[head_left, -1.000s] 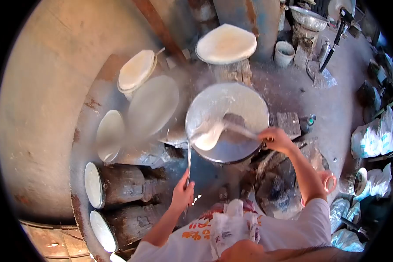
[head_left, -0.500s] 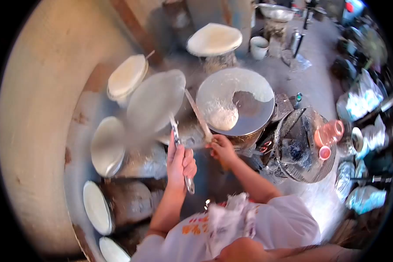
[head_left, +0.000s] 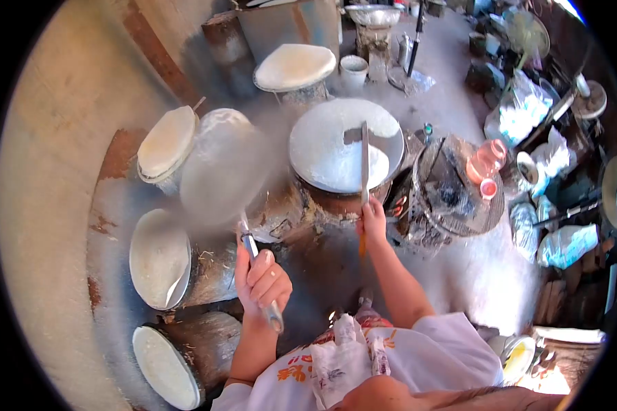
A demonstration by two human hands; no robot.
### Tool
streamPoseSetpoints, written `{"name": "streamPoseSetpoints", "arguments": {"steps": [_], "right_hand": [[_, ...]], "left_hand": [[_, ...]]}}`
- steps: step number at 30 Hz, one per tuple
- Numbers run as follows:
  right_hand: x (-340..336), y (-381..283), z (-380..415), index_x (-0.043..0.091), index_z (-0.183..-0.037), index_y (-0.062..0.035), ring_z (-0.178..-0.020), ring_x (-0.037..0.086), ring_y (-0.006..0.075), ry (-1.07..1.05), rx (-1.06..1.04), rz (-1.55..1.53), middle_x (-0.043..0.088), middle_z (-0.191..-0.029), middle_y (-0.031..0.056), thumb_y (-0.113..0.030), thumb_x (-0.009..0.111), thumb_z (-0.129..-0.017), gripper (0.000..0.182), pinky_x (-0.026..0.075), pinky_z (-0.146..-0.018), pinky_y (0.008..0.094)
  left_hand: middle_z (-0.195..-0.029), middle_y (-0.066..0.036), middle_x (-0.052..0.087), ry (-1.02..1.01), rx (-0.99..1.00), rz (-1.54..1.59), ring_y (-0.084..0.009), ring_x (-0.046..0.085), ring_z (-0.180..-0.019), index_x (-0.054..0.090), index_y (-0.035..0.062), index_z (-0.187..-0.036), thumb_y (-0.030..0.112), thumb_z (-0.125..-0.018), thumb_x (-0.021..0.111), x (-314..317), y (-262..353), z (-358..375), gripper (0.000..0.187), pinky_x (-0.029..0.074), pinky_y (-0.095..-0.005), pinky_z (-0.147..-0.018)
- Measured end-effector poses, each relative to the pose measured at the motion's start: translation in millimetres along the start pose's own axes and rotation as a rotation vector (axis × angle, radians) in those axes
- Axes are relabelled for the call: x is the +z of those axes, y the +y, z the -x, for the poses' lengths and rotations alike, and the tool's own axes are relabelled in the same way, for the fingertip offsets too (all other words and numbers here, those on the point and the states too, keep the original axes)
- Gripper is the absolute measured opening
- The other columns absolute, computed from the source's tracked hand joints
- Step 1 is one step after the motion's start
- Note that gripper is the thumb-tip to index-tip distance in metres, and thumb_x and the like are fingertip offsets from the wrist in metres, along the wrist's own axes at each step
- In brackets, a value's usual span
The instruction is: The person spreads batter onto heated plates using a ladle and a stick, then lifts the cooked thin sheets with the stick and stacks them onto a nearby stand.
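Tan, rust-streaked wall (head_left: 55, 178) curves along the left of the head view. The left hand (head_left: 264, 279) is wrapped around a silver metal handle (head_left: 249, 248), its far end blurred. The right hand (head_left: 372, 222) grips a long, flat, grey-brown blade (head_left: 365, 159) over a round grey griddle (head_left: 393, 146) bearing a smooth white mass (head_left: 378, 167).
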State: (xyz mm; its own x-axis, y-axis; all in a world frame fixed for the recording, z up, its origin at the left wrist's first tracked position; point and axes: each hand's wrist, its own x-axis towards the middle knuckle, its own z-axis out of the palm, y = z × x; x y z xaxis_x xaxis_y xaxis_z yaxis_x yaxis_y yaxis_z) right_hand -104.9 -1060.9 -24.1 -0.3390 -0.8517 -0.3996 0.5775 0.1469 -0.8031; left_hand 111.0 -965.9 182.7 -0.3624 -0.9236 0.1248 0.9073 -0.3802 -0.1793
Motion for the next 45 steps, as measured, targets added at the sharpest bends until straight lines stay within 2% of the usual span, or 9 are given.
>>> {"name": "streamPoseSetpoints", "arguments": {"steps": [5, 20, 23, 26, 32, 34, 35, 38, 45], "right_hand": [[-15, 17, 58, 0.051, -0.125, -0.0164, -0.047, 0.043, 0.0087, -0.294, 0.219, 0.334, 0.055, -0.074, 0.0010, -0.017, 0.053, -0.093, 0.032, 0.035, -0.039, 0.0232], [-84, -121, -100, 0.049, -0.131, -0.0102, -0.043, 0.038, 0.0084, -0.212, 0.021, 0.383, 0.052, -0.064, -0.0007, -0.017, 0.048, -0.094, 0.037, 0.032, -0.036, 0.0232], [-126, -124, -50, 0.052, -0.127, -0.0080, -0.041, 0.047, 0.0083, -0.676, 0.155, 0.730, 0.059, -0.064, 0.0032, -0.013, 0.050, -0.093, 0.034, 0.035, -0.035, 0.0227], [-175, -163, -60, 0.053, -0.126, -0.0099, -0.042, 0.049, 0.0069, -0.335, 0.329, 0.603, 0.061, -0.068, 0.0047, -0.012, 0.051, -0.093, 0.033, 0.037, -0.036, 0.0225], [-122, -188, -188, 0.055, -0.124, -0.0142, -0.054, 0.056, 0.0127, -0.359, 0.058, 0.769, 0.059, -0.080, 0.0073, -0.013, 0.047, -0.094, 0.031, 0.041, -0.041, 0.0262], [-108, -152, -205, 0.055, -0.124, -0.0156, -0.066, 0.061, 0.0246, -0.326, -0.879, 1.322, 0.057, -0.090, 0.0114, -0.011, 0.047, -0.091, 0.034, 0.047, -0.049, 0.0326], [-87, -177, -167, 0.054, -0.123, -0.0180, -0.085, 0.060, 0.0393, -0.336, -0.603, 1.412, 0.057, -0.103, 0.0173, -0.016, 0.049, -0.089, 0.034, 0.048, -0.075, 0.0441], [-112, -203, -121, 0.052, -0.125, -0.0202, -0.083, 0.060, 0.0368, -0.172, -0.291, 1.198, 0.054, -0.100, 0.0166, -0.017, 0.046, -0.090, 0.035, 0.048, -0.070, 0.0442], [-87, -167, -152, 0.055, -0.122, -0.0192, -0.083, 0.059, 0.0337, -0.250, -0.600, 1.393, 0.052, -0.095, 0.0141, -0.010, 0.051, -0.086, 0.038, 0.048, -0.071, 0.0424]], "left_hand": [[-0.056, 0.001, 0.032, 0.111, 0.224, -0.704, -0.0063, 0.028, -0.033, 0.013, 0.0335, -0.146, 0.021, -0.099, 0.041, -11, -9, 4, 0.056, 0.027, -0.0221, -0.026], [-0.055, 0.003, 0.032, 0.359, 0.224, -1.394, -0.0055, 0.030, -0.037, 0.009, 0.0235, -0.148, 0.013, -0.096, 0.046, -32, -99, -103, 0.065, 0.030, -0.0224, -0.032], [-0.054, 0.003, 0.035, 0.381, 0.205, -1.458, -0.0051, 0.031, -0.038, 0.010, 0.0193, -0.148, 0.009, -0.095, 0.045, -36, -116, -130, 0.064, 0.031, -0.0226, -0.033], [-0.055, 0.003, 0.036, 0.397, 0.191, -1.531, -0.0049, 0.032, -0.038, 0.010, 0.0162, -0.148, 0.008, -0.095, 0.044, -50, -121, -142, 0.063, 0.032, -0.0222, -0.033], [-0.056, 0.002, 0.038, 0.459, 0.173, -1.518, -0.0056, 0.034, -0.038, 0.010, 0.0146, -0.148, 0.007, -0.095, 0.044, -59, -158, -184, 0.063, 0.033, -0.0225, -0.034], [-0.056, 0.002, 0.038, 0.474, 0.165, -1.532, -0.0056, 0.034, -0.038, 0.010, 0.0140, -0.148, 0.007, -0.095, 0.044, -64, -161, -193, 0.063, 0.033, -0.0225, -0.034], [-0.056, 0.002, 0.039, 0.480, 0.160, -1.525, -0.0054, 0.033, -0.038, 0.010, 0.0125, -0.148, 0.006, -0.095, 0.043, -63, -163, -197, 0.063, 0.033, -0.0225, -0.034], [-0.056, 0.002, 0.039, 0.466, 0.071, -1.565, -0.0051, 0.033, -0.038, 0.012, 0.0118, -0.148, 0.006, -0.095, 0.043, -64, -145, -203, 0.062, 0.033, -0.0224, -0.034], [-0.059, 0.005, 0.033, 0.526, -0.055, -1.012, -0.0026, 0.031, -0.041, 0.026, 0.0286, -0.144, 0.016, -0.098, 0.043, -106, -141, -281, 0.050, 0.029, -0.0172, -0.034]]}}
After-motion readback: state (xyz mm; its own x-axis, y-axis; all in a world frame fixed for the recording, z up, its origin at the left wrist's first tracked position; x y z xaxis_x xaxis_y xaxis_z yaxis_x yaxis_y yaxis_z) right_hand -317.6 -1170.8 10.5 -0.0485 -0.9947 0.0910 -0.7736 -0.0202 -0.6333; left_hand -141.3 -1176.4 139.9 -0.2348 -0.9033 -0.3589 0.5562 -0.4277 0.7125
